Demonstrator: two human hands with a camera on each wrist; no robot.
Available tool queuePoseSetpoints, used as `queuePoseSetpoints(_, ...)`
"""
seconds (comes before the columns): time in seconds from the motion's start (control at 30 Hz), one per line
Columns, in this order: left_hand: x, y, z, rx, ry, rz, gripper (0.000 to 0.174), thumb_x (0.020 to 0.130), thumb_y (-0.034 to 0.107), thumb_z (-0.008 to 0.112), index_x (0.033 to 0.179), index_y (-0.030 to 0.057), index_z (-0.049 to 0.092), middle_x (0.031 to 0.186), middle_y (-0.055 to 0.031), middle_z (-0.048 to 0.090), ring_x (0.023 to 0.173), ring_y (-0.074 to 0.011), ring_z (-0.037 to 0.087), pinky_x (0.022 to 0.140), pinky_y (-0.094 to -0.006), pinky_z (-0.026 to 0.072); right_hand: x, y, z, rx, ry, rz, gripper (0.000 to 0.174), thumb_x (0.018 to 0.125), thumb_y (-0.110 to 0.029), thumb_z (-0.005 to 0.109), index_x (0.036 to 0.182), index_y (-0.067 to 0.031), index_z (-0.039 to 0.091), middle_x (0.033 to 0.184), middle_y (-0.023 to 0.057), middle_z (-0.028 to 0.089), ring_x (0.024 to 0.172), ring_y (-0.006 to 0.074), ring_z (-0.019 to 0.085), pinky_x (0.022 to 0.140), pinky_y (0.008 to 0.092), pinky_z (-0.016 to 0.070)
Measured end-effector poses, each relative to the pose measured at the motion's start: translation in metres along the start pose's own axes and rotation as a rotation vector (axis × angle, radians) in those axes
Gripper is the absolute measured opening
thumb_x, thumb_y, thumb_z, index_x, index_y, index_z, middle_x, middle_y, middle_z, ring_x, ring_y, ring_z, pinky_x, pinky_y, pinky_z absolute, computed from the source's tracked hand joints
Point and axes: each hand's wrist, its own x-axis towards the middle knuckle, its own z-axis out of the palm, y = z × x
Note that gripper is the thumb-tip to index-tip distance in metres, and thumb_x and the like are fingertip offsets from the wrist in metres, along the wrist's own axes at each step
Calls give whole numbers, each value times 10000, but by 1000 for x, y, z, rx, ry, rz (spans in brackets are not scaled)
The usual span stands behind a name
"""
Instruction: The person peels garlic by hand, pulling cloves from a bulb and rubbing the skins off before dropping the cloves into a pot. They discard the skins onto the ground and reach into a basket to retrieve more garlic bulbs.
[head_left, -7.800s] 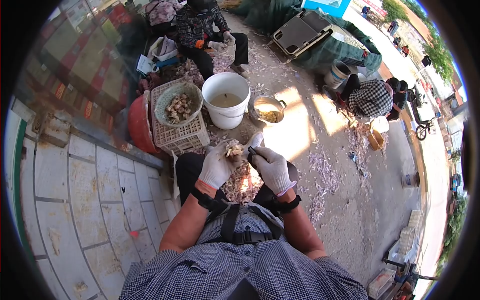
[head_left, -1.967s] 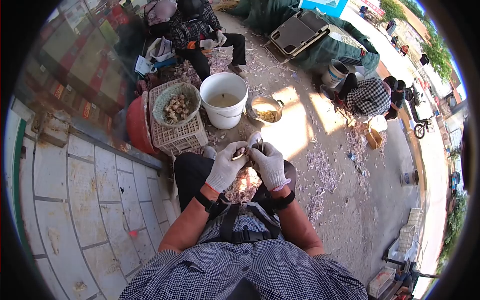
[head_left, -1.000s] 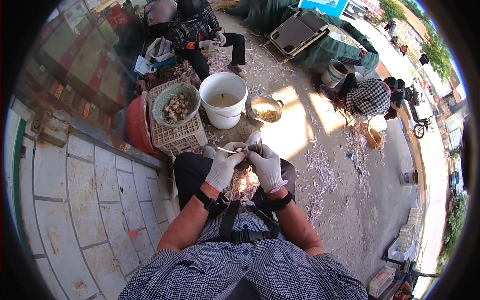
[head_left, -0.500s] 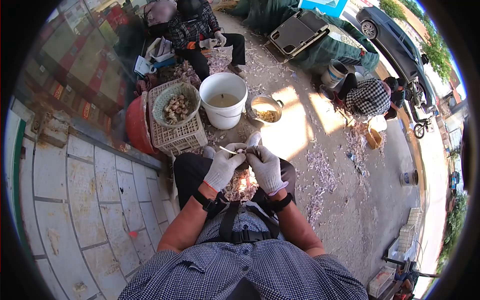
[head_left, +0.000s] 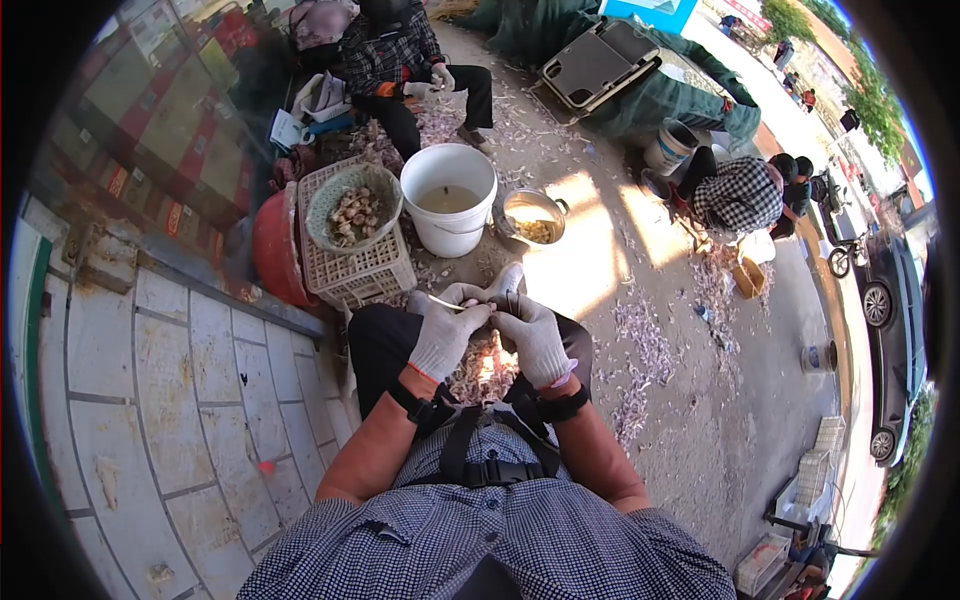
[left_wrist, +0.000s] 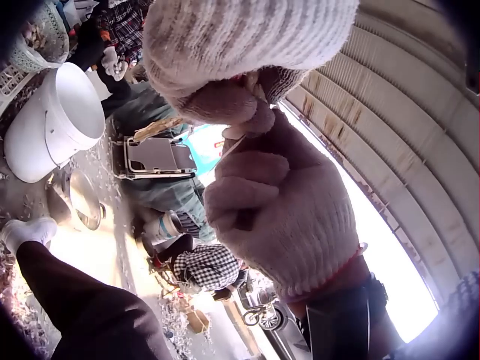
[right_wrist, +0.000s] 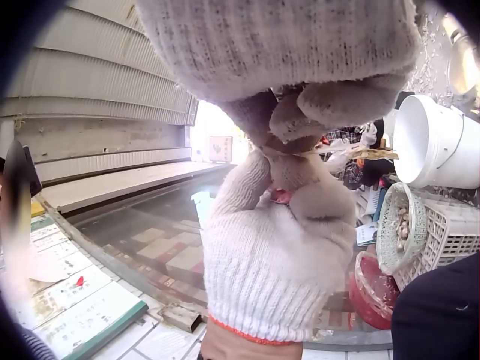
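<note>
My gloved left hand [head_left: 447, 332] grips a garlic bulb whose pale dry stem [head_left: 446, 303] sticks out to the left past the fingers. A bit of pinkish garlic [right_wrist: 281, 196] shows between that hand's fingers in the right wrist view. My gloved right hand [head_left: 537, 338] meets it in front of my lap, its curled fingers holding a small knife [head_left: 513, 302]. The dark handle end [left_wrist: 244, 219] shows under those fingers in the left wrist view. Both hands' fingertips come together at the bulb, covering most of it.
A mesh basket of garlic [head_left: 316, 212] sits on a plastic crate [head_left: 345, 272], beside a red basin [head_left: 277, 245]. Ahead stand a white bucket [head_left: 450, 232] with cloudy liquid and a metal pot [head_left: 552, 215] with yellowish pieces. Peelings [head_left: 640, 360] litter the ground; other people sit nearby.
Earlier the hands were apart, the knife raised; since then they have come together at the garlic. The stem has swung to point left. A dark car has crossed the right side.
</note>
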Motion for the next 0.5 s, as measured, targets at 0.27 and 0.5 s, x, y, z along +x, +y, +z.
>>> queuePoseSetpoints(0.27, -7, 5, 6, 3, -39, 33, 41, 941, 66, 694, 979, 61, 679, 781, 52, 591, 594, -13, 481, 487, -198, 364, 1, 13, -2, 194, 46, 31, 204, 1002, -166, 681, 1165, -46, 705, 836, -50, 653, 617, 23, 511, 542, 194, 374)
queuePoseSetpoints(0.5, -8, 3, 7, -1, -29, 57, 18, 959, 74, 674, 954, 83, 689, 775, 57, 576, 499, -6, 405, 402, -218, 277, 0, 7, -1, 169, 71, 18, 164, 1005, -149, 663, 1135, -59, 707, 809, -48, 642, 588, 34, 500, 522, 200, 368)
